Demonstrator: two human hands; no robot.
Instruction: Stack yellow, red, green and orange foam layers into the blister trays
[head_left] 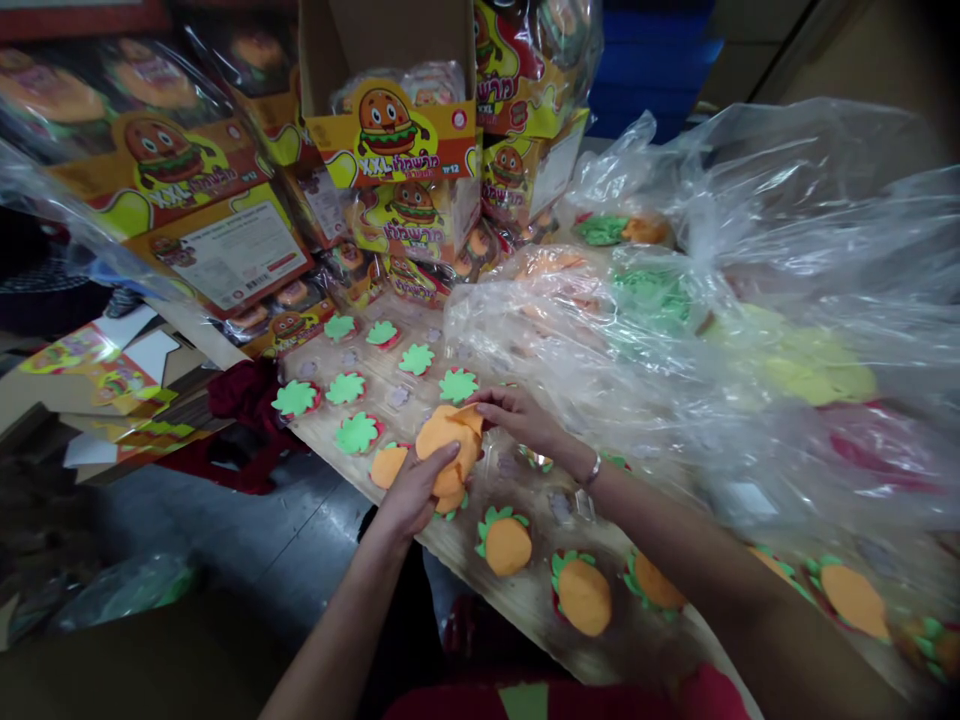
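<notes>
My left hand (420, 488) is closed around a stack of flat orange round pieces (439, 435), thumb on top. At the stack's upper right edge, the fingers of my right hand (525, 418) pinch one orange piece, its edge lifted. Just below the stack lies another orange round (389, 466) on a green leaf-edged piece. Beyond my hands, green leaf-edged pieces (358, 433) sit over red ones in clear plastic holders. Nearer to me, more orange rounds (508, 546) lie on top of green pieces in a row along the table edge.
Clear plastic bags (570, 310) with orange, green and yellow pieces cover the table's right side. Printed burger display boxes (397, 140) stand stacked at the back, others (217, 240) at the left. Flat cardboard (142, 390) lies beside the table, above a red stool (225, 470).
</notes>
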